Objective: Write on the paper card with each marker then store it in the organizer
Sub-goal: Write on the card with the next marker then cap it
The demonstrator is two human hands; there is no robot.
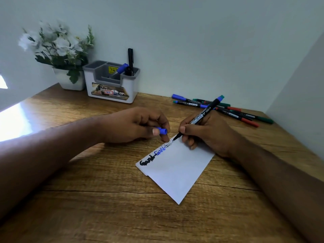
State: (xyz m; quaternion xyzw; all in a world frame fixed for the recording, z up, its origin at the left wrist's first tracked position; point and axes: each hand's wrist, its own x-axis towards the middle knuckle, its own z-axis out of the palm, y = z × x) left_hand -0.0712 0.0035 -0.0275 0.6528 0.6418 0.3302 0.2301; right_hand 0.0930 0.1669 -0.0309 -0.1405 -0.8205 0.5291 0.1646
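At the upper left of the frame a white pot of white flowers (57, 50) stands on the wooden bench (105, 199) against the wall, and just to its right sits the white and grey organizer (112, 85), with a blue-capped marker (122, 68) leaning in its right compartment and a black marker (130, 61) standing upright beside it in the same compartment. In the middle of the frame the left hand (133, 125) rests on the bench, fingers curled together around a blue cap (162, 131) pinched between thumb and fingertips, just beside the upper left edge of the paper card (177, 167). The card lies flat and skewed on the bench, centre to lower right, with three words along its upper left edge: one in thick black, one in blue, one in thin dark line. The right hand (206, 134) is closed on a black-bodied pen marker (199, 116) with a blue and green end, held tilted, its tip touching the card's top corner, while the hand's lower fingers rest on the card. At the upper right, well apart from the card, a loose pile of markers (222, 107) with blue, green and red caps lies on the bench near the wall
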